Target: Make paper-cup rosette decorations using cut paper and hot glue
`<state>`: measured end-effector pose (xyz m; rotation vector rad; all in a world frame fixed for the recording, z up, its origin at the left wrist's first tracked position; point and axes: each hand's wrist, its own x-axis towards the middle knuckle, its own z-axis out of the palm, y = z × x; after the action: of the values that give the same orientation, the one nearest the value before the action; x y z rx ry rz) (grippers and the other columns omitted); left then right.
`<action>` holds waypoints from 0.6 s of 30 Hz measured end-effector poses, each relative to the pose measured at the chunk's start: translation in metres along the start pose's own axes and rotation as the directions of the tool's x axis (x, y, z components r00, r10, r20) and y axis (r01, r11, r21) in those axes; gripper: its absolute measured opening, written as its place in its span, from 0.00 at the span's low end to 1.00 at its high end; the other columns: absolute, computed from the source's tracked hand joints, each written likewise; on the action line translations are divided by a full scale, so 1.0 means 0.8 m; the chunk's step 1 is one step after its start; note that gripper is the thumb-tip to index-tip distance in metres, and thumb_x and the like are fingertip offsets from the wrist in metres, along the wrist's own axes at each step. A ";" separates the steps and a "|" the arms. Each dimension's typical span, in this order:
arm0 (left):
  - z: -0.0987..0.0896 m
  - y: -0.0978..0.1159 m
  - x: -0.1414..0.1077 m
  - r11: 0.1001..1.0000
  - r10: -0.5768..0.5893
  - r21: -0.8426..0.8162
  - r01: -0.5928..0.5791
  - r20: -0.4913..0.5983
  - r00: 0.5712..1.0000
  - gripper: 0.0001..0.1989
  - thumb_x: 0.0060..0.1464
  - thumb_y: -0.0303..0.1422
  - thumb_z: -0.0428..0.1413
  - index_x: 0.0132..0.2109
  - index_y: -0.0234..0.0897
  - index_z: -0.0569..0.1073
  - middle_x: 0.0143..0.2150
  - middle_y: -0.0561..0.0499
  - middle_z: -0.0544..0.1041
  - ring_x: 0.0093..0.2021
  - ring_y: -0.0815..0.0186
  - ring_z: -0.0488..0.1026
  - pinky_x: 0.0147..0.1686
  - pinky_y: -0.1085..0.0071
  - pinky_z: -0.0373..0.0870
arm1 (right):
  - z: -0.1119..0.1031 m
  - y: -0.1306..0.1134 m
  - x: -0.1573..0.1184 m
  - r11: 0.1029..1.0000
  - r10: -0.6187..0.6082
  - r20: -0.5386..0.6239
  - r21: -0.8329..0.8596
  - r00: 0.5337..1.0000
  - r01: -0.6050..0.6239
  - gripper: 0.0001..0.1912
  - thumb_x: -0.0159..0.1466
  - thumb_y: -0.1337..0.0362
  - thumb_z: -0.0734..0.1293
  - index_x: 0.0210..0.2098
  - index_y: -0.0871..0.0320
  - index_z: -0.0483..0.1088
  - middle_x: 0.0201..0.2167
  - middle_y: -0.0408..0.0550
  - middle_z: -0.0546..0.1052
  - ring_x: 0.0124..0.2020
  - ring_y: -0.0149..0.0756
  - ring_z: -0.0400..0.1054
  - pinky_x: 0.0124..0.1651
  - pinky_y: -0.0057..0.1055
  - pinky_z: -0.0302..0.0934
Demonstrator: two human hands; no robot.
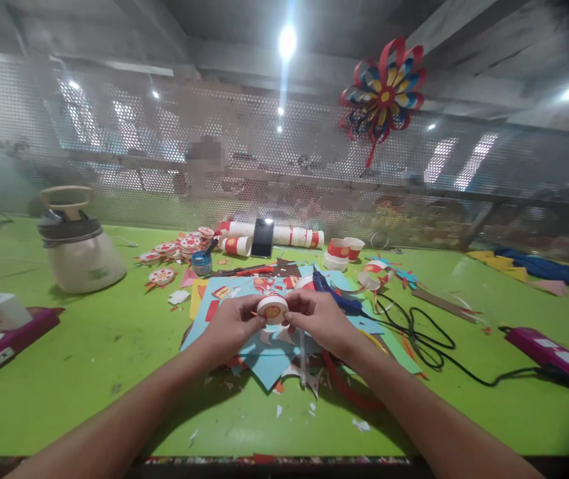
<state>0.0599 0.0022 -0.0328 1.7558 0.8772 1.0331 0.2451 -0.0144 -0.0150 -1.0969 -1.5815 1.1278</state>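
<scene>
Between my two hands is a small round paper disc piece, white-rimmed with a red and gold pattern on its face. My left hand pinches its left edge, and my right hand grips the right edge with thumb and fingers. Both hold it above a pile of light blue paper sheets strewn with cut scraps. Just right of my right hand lies a blue hot glue gun, its black cord coiled on the table. Paper cut-outs lie behind my left hand.
Red-and-white paper cups, a phone and a blue jar stand farther back. Decorated paper discs lie left of them. A large bottle and purple power strips occupy the sides. A paper flower hangs above.
</scene>
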 end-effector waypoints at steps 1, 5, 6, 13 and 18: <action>0.000 0.001 0.000 1.000 0.007 0.011 -0.007 -0.005 1.000 0.12 0.46 0.32 0.59 0.38 0.34 0.80 0.36 0.47 0.80 0.39 0.57 0.74 0.41 0.64 0.68 | 0.000 -0.001 0.000 1.000 -0.008 -0.002 -0.013 1.000 0.008 0.10 0.49 0.70 0.67 0.33 0.61 0.74 0.27 0.44 0.76 0.27 0.33 0.70 0.30 0.32 0.67; 0.001 0.004 0.000 0.999 0.026 0.044 -0.025 -0.021 0.999 0.11 0.48 0.34 0.59 0.38 0.34 0.80 0.36 0.46 0.81 0.38 0.57 0.74 0.40 0.65 0.68 | -0.001 -0.003 -0.003 0.998 -0.036 -0.005 -0.056 0.999 0.036 0.09 0.51 0.70 0.67 0.33 0.60 0.73 0.28 0.44 0.75 0.27 0.33 0.69 0.30 0.33 0.67; 0.001 0.004 0.000 0.998 0.027 0.049 -0.026 -0.022 0.999 0.11 0.48 0.34 0.58 0.38 0.34 0.80 0.36 0.46 0.81 0.38 0.58 0.74 0.39 0.65 0.68 | -0.001 -0.003 -0.004 0.997 -0.040 -0.005 -0.063 0.999 0.040 0.09 0.51 0.69 0.67 0.33 0.60 0.73 0.28 0.45 0.76 0.27 0.33 0.69 0.31 0.33 0.67; 0.001 0.000 0.001 0.999 0.020 0.040 -0.018 -0.032 0.999 0.13 0.46 0.31 0.57 0.40 0.34 0.80 0.39 0.45 0.81 0.40 0.56 0.75 0.42 0.63 0.69 | -0.002 0.000 -0.001 0.997 -0.023 0.002 -0.070 1.000 0.023 0.10 0.51 0.70 0.66 0.34 0.60 0.73 0.29 0.46 0.76 0.28 0.35 0.70 0.31 0.34 0.67; 0.001 0.001 0.001 1.000 -0.007 0.029 0.008 -0.040 0.999 0.12 0.45 0.31 0.58 0.39 0.34 0.80 0.38 0.44 0.81 0.39 0.55 0.75 0.41 0.62 0.70 | -0.003 0.000 0.001 0.999 0.015 0.012 -0.051 1.000 -0.015 0.09 0.51 0.70 0.66 0.33 0.59 0.72 0.29 0.45 0.77 0.28 0.34 0.71 0.32 0.32 0.67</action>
<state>0.0612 0.0024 -0.0318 1.7603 0.9275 1.0586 0.2472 -0.0134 -0.0143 -1.1387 -1.6219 1.1114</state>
